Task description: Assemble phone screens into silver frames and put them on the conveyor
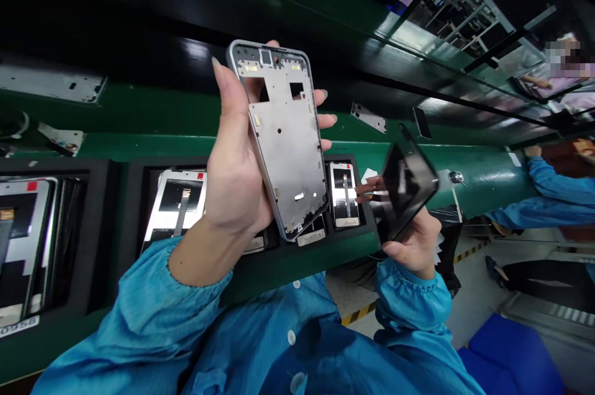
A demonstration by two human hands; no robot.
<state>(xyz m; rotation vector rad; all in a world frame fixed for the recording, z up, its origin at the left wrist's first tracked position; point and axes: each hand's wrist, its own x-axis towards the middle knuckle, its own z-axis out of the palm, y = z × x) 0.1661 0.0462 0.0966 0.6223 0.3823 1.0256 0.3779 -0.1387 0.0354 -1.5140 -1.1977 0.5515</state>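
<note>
Gripping 1 metal frame in the left hand above the black tray; holding 1 dark panel in the right hand; perhaps risking smudges or slips from bare fingertips.

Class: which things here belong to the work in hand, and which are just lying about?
Likely in the work:
metal phone frame, in the left hand
dark panel, blurred, in the right hand
panels in black trays

Seemingly just lying about:
black plastic
blue object, lower right
</note>
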